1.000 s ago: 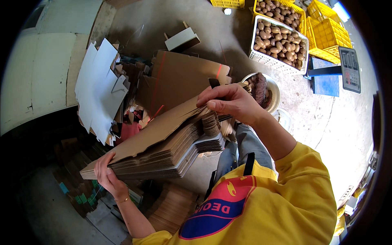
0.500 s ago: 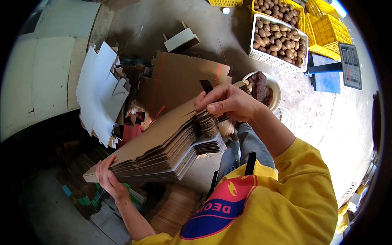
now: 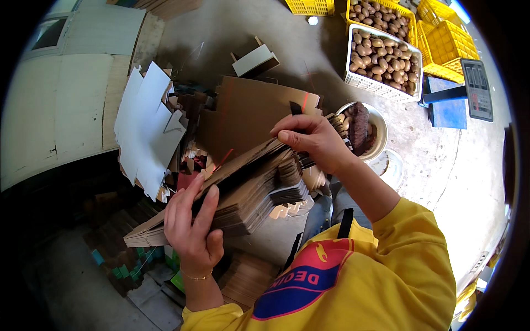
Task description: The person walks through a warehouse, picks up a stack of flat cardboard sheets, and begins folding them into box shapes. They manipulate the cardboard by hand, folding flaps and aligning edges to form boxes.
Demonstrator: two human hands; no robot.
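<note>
Head view looks down on a thick stack of flat brown cardboard blanks point(image 3: 243, 193) held at a slant across the middle of the frame, low end toward the lower left, high end toward the upper right. The left hand point(image 3: 193, 229) clamps the low end, fingers laid over the top sheet and the thumb apparently underneath, though that side is hidden. The right hand point(image 3: 309, 140) pinches the upper edge of the top blank between thumb and fingers, closed narrowly on that single sheet, which stands slightly parted from the rest.

Upper left of the stack stand white die-cut sheets point(image 3: 146, 129); behind it leans a larger brown cardboard panel point(image 3: 248, 113). In the upper right sits a white crate of brown fruit point(image 3: 383, 55), with yellow crates point(image 3: 441, 38) beside it and a round white bowl point(image 3: 367, 129) just behind the right wrist.

The risk, as I judge it, lies in the tilt: the sheets are fanned at their notched ends, so if the left grip slackens the lower blanks could slide out toward the floor. A pull on the top sheet could also drag its neighbours along or bend the pinched flap.
</note>
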